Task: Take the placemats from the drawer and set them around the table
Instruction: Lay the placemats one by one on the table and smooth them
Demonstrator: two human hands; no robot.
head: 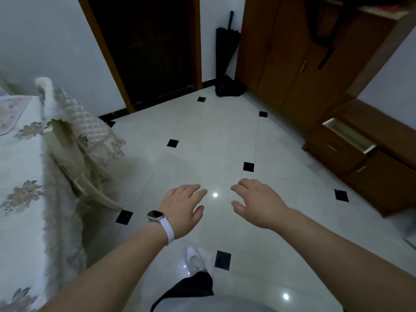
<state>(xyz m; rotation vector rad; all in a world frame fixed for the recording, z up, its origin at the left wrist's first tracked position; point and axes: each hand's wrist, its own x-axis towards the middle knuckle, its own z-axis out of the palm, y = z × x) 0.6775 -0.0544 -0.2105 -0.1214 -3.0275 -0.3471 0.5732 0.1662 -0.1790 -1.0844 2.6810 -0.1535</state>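
Note:
My left hand point(183, 207), with a watch on its wrist, and my right hand point(257, 202) hover side by side over the tiled floor, fingers relaxed and holding nothing. A drawer point(349, 135) of the low wooden cabinet stands pulled out at the right, well away from both hands; its inside shows pale and I see no placemats in it. At the left edge is the table point(20, 176) under a floral cloth, and one patterned placemat point(11, 113) lies on it at the far corner.
A chair with a quilted cover point(81, 122) stands against the table's side. A tall wooden wardrobe point(292, 64) fills the back right, a dark doorway point(153, 48) the back, with a folded black umbrella point(226, 52) in the corner. My white shoe point(194, 260) is on the floor below.

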